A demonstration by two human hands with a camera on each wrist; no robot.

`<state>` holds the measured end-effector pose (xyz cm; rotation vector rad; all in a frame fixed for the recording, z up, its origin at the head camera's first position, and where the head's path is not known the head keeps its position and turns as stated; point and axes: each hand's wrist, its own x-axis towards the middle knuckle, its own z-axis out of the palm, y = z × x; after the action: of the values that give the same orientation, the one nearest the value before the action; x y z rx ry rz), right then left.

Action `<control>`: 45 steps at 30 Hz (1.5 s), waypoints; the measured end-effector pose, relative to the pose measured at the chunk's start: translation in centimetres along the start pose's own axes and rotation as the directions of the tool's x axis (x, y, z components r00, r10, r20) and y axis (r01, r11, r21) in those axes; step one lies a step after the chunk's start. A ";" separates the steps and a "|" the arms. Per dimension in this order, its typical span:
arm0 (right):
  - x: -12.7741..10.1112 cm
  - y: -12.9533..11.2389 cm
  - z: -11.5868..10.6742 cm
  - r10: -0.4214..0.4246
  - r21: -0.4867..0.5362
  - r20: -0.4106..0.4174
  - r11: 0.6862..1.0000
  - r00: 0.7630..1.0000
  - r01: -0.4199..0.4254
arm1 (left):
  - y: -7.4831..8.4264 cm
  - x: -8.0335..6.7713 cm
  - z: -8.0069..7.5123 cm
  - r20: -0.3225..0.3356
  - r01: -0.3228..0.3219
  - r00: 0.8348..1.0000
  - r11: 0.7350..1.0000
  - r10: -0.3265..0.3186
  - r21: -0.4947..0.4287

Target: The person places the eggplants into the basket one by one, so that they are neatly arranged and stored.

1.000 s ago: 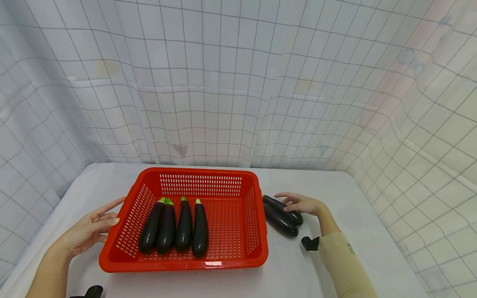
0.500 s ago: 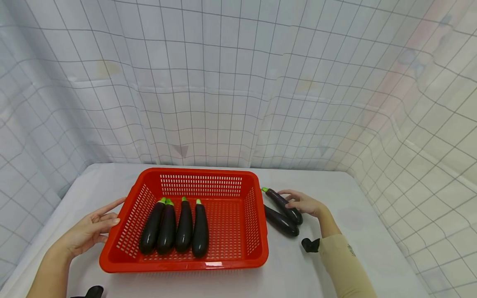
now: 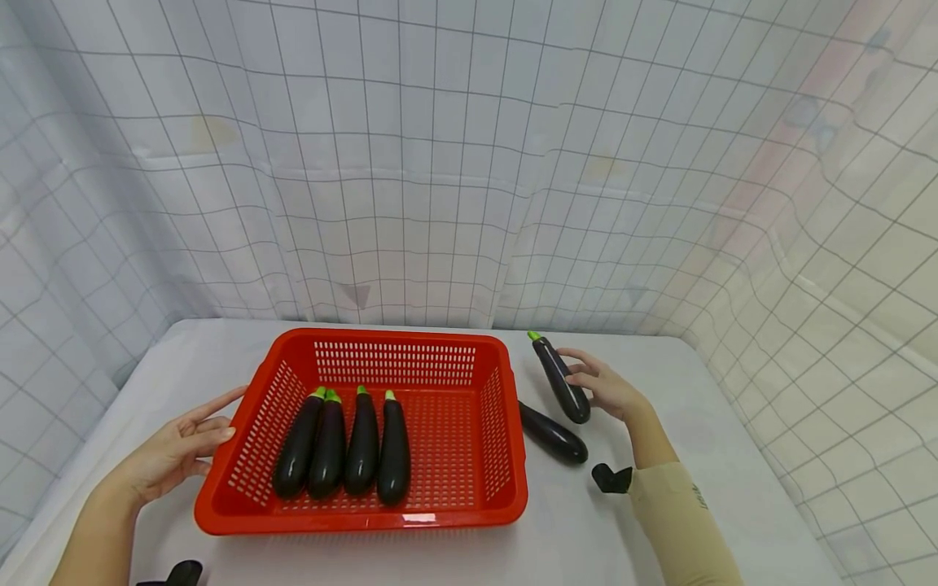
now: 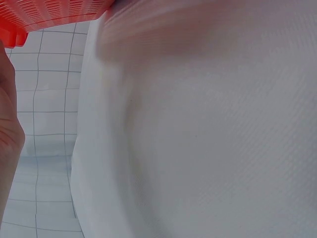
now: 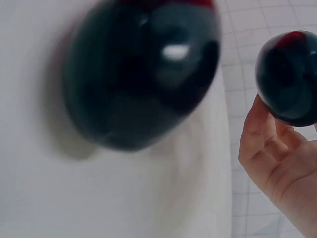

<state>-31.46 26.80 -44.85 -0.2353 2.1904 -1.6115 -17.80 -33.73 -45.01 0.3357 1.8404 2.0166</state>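
A red slotted basket [image 3: 498, 488] sits mid-table with several dark eggplants [image 3: 362, 443] lying side by side in its left half. My right hand [image 3: 604, 389] grips one eggplant [image 3: 560, 378] lifted off the table, green stem pointing away; in the right wrist view its rounded end [image 5: 290, 79] sits against my fingers [image 5: 267, 148]. A second eggplant [image 3: 553, 434] lies on the table by the basket's right wall, and it looms blurred in the right wrist view [image 5: 141, 74]. My left hand [image 3: 179, 448] rests with straight fingers against the basket's left rim [image 4: 49, 15].
A white cloth covers the table [image 3: 703, 431], and gridded white curtain [image 3: 469, 179] hangs behind and on both sides. Black wrist straps show near my right sleeve [image 3: 610, 478] and at the lower left [image 3: 179, 574].
My right hand has lifted one of the two eggplants off the table and carried it up and away from me. The left hand and the basket have not moved.
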 end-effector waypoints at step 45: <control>-3.5 -10.2 11.3 -0.142 0.390 0.037 0.913 0.989 0.117 | 0.2 -0.1 0.1 0.000 -0.004 1.000 1.000 0.004 -0.027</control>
<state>-24.65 14.95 -37.25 -0.3146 1.7900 -2.0387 -17.64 -33.71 -44.83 0.3320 1.8119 2.0425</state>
